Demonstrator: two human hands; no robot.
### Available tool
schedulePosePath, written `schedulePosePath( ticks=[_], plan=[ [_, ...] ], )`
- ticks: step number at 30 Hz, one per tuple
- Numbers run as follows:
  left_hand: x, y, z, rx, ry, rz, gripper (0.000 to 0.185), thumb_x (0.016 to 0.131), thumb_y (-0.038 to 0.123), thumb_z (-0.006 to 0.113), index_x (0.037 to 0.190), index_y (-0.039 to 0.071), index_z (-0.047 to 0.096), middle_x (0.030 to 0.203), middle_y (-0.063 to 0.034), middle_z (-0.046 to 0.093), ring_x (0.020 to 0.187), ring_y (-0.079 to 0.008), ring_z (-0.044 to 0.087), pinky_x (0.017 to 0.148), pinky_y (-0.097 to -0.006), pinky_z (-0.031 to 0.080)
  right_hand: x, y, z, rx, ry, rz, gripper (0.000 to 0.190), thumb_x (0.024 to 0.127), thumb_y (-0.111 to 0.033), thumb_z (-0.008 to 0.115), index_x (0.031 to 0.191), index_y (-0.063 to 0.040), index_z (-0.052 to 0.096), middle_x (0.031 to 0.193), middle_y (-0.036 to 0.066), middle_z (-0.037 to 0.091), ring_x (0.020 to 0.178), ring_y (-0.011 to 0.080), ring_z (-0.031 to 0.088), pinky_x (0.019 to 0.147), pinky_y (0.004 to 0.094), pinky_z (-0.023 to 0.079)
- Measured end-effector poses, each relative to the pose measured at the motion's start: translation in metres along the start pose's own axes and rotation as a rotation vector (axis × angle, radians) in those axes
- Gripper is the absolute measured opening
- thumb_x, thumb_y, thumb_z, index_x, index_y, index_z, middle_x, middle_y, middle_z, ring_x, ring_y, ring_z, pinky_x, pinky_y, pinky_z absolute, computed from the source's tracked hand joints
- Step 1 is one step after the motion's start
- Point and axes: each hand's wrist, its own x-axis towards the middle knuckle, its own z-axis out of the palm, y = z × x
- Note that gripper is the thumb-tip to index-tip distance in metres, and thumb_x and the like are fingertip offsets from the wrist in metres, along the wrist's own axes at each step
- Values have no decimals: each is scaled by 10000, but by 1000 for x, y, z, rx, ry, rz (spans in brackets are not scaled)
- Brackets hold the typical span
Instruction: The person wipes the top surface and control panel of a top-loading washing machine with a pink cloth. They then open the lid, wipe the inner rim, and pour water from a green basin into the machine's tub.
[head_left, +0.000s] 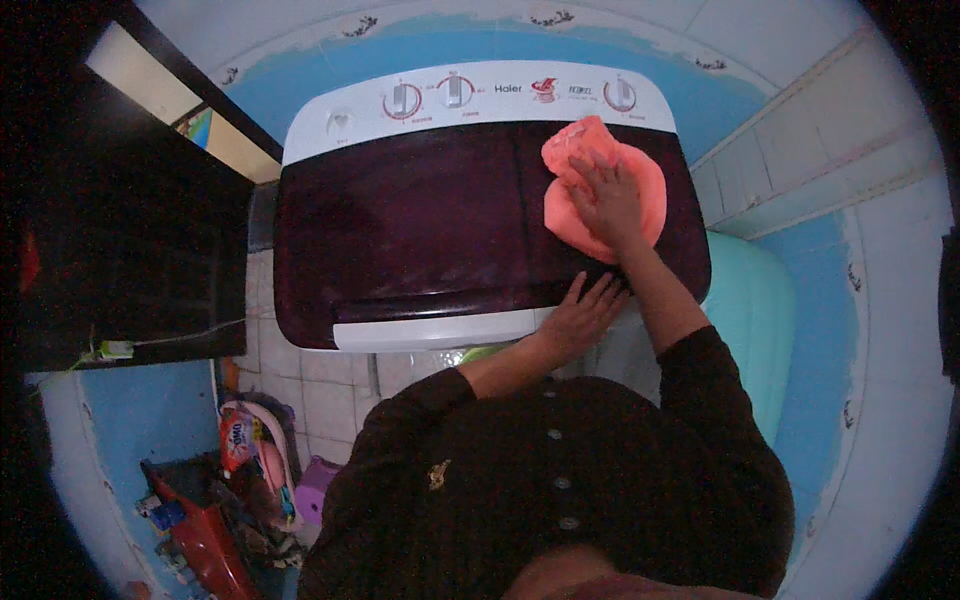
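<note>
A twin-tub Haier washing machine stands before me, with a dark maroon lid (405, 217) and a white control panel (555, 97). My right hand (607, 199) holds a coral-pink cloth (649, 176) down against the right part of the lid, its palm and fingers over the fabric. Part of the cloth is folded up towards the panel. Lower down, my left hand (585, 319) rests at the machine's front edge, fingers apart and nothing in it. A white front strip (435, 328) runs left of that hand.
Three dials, among them the right knob (620, 95), line the panel. A mint-green rounded object (750, 300) stands right of the machine. Tiled floor (326, 367) shows at left. An OMO detergent bag (238, 435), a purple container (315, 487) and a red object (210, 536) lie lower left.
</note>
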Motion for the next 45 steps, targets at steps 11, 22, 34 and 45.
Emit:
schedulePosePath(
  ticks=[11, 22, 34, 45],
  plan=[
    [-2, 0, 2, 55, -47, 37, 649, 908, 359, 599, 1475, 61, 493, 1514, -173, 470, 1452, -348, 382, 1185, -627, 243, -3, 0, 5, -22, 64, -3, 499, 935, -404, 615, 1407, -251, 560, 1461, 103, 506, 1301, 446, 473, 1095, 596, 365],
    [-8, 2, 26, 41, -15, 21, 535, 931, 293, 531, 1420, 76, 561, 1490, -179, 489, 1434, -354, 403, 1179, -636, 255, 6, -39, -24, 82, -66, -213, 436, 900, -315, 662, 1325, -221, 637, 1423, 69, 574, 1348, 318, 497, 1128, 518, 354],
    [-1, 1, -3, 163, -124, 46, 605, 947, 353, 531, 1492, 91, 487, 1538, -138, 464, 1496, -335, 322, 1189, -627, 222, 15, -7, -18, 12, -88, 92, 450, 900, -283, 648, 1323, -132, 610, 1403, 133, 555, 1256, 372, 538, 1083, 516, 403],
    [-4, 1, 4, 184, -338, 92, 604, 946, 344, 505, 1489, 82, 475, 1579, -152, 395, 1512, -386, 254, 1187, -673, 180, 125, -18, 67, -178, 216, 24, 601, 941, -414, 591, 1501, -231, 474, 1572, 127, 379, 1339, 484, 423, 1051, 677, 360]
  ],
)
